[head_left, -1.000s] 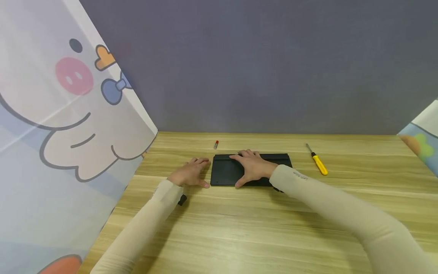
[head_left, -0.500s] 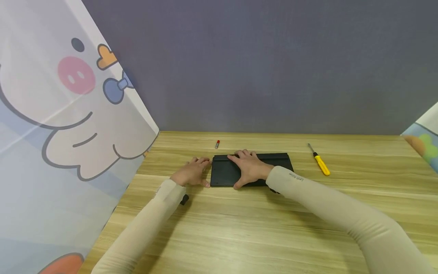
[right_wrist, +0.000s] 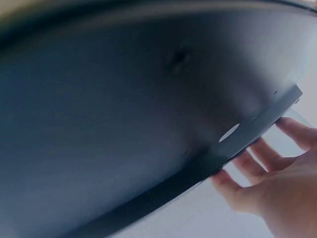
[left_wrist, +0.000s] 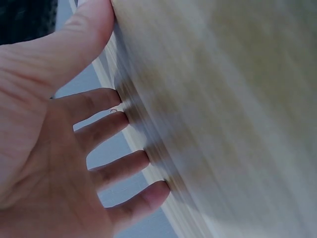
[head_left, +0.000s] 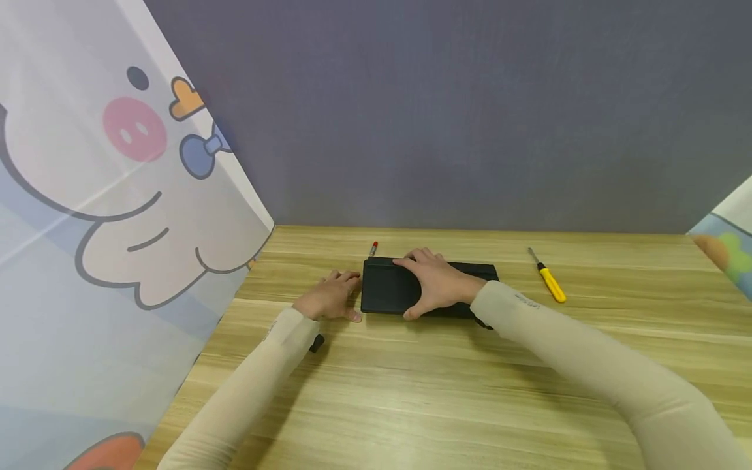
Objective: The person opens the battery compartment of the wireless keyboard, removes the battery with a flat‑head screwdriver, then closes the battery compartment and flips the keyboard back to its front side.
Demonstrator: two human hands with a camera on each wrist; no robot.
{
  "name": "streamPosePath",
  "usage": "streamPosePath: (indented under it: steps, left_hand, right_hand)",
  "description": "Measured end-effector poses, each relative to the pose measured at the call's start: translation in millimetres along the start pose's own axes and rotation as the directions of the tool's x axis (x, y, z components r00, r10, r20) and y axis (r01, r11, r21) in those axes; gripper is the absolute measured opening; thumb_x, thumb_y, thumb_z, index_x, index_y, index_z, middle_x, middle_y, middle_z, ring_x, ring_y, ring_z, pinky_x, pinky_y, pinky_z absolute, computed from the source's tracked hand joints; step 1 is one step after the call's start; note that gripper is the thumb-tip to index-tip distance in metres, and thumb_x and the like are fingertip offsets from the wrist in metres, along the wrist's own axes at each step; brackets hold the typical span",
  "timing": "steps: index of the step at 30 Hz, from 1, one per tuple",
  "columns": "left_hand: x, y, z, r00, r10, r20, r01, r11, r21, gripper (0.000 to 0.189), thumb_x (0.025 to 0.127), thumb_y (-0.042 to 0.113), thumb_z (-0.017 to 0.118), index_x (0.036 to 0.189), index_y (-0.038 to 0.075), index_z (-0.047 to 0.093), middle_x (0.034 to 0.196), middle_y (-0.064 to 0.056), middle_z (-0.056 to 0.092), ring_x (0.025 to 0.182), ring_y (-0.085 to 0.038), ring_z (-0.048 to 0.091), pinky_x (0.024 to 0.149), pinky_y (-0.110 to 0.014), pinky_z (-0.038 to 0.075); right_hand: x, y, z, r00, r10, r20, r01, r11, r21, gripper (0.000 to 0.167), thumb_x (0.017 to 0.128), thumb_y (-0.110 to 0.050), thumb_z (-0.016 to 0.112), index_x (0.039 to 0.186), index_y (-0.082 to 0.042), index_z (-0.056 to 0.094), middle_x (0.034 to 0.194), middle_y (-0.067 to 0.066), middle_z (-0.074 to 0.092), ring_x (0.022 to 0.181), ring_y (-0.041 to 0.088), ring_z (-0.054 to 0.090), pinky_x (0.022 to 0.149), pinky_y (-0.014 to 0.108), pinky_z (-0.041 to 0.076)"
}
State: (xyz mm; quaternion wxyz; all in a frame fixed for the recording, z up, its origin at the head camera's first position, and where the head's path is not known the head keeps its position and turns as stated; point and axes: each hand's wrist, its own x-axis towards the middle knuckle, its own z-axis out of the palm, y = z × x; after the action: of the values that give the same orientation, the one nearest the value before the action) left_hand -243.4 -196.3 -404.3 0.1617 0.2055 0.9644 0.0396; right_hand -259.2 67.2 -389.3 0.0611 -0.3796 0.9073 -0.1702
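A black keyboard, its smooth back facing up and a raised ridge along the far edge, lies across the wooden table. My right hand spans it, thumb at the near edge and fingers over the far edge, gripping it; its left end looks slightly raised. The right wrist view shows the dark back close up, with the fingers along the ridge. My left hand rests beside the left end, apart from it. In the left wrist view its spread fingertips touch the tabletop.
A small red-ended cylinder, perhaps a battery, lies just behind the keyboard's left corner. A yellow-handled screwdriver lies to the right. A grey wall panel stands at the back, and a cartoon-printed panel on the left.
The keyboard's left end has risen a little, and its far edge now partly covers the red-ended cylinder. My right hand has shifted slightly with it. The left hand stays in place.
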Motion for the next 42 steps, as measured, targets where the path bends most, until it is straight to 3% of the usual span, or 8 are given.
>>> streamPosePath:
  steps: [6,14,27,32,38,42]
  left_hand:
    - [-1.5,-0.2,-2.3,1.0,0.026,-0.003,-0.026,0.999,-0.018,0.088,0.074,0.045,0.075,0.147,0.016,0.036,0.152,-0.005,0.026,0.134,-0.032,0.024,0.103,-0.061,0.023]
    - [-4.5,0.9,-4.1,0.999,0.039,0.008,-0.039,0.999,-0.002,0.086,0.076,0.045,0.073,0.145,0.01,0.038,0.152,-0.007,0.026,0.134,-0.034,0.025,0.102,-0.061,0.025]
    - [-5.1,2.2,-3.3,0.999,0.039,0.011,-0.04,0.999,0.033,0.089,0.076,0.048,0.071,0.148,0.013,0.032,0.151,-0.008,0.026,0.133,-0.034,0.025,0.102,-0.059,0.026]
    - [-4.6,1.7,-4.0,0.998,0.055,0.005,-0.055,0.998,0.044,0.091,0.076,0.048,0.071,0.149,0.012,0.031,0.152,-0.009,0.025,0.134,-0.036,0.024,0.101,-0.059,0.026]
    - [-5.4,2.6,-4.7,0.998,0.066,0.005,-0.066,0.997,0.039,0.09,0.076,0.047,0.071,0.149,0.012,0.031,0.152,-0.009,0.026,0.134,-0.037,0.024,0.101,-0.06,0.027]
    - [-5.5,2.5,-4.5,0.998,0.065,0.006,-0.065,0.997,0.035,0.09,0.077,0.046,0.071,0.149,0.012,0.03,0.152,-0.01,0.025,0.134,-0.037,0.024,0.101,-0.061,0.026]
  right_hand:
    - [-8.9,-3,-16,0.995,-0.06,-0.082,0.068,0.993,0.098,0.107,0.065,-0.061,0.077,0.151,-0.023,0.025,0.142,0.004,0.031,0.127,0.027,0.031,0.095,0.055,0.035]
    - [-14.8,-3,-30,0.986,-0.058,-0.156,0.088,0.978,0.191,0.106,0.065,-0.067,0.073,0.15,-0.036,0.019,0.143,0.001,0.028,0.128,0.026,0.033,0.093,0.053,0.039]
    - [-16.7,-8,-38,0.959,-0.097,-0.266,0.168,0.951,0.258,0.102,0.067,-0.063,0.074,0.149,-0.035,0.021,0.139,-0.004,0.031,0.127,0.018,0.034,0.095,0.052,0.037]
    - [-17.3,-11,-42,0.931,-0.092,-0.352,0.201,0.937,0.285,0.102,0.067,-0.057,0.078,0.149,-0.035,0.021,0.141,-0.004,0.03,0.128,0.017,0.033,0.099,0.051,0.034]
    - [-14.9,-10,-43,0.864,-0.134,-0.485,0.307,0.904,0.298,0.104,0.068,-0.043,0.083,0.151,-0.026,0.021,0.141,0.002,0.032,0.124,0.019,0.036,0.103,0.044,0.032]
    - [-16.2,-11,-45,0.84,-0.133,-0.527,0.332,0.893,0.304,0.106,0.07,-0.034,0.084,0.151,-0.019,0.019,0.14,0.007,0.033,0.124,0.023,0.036,0.101,0.047,0.033]
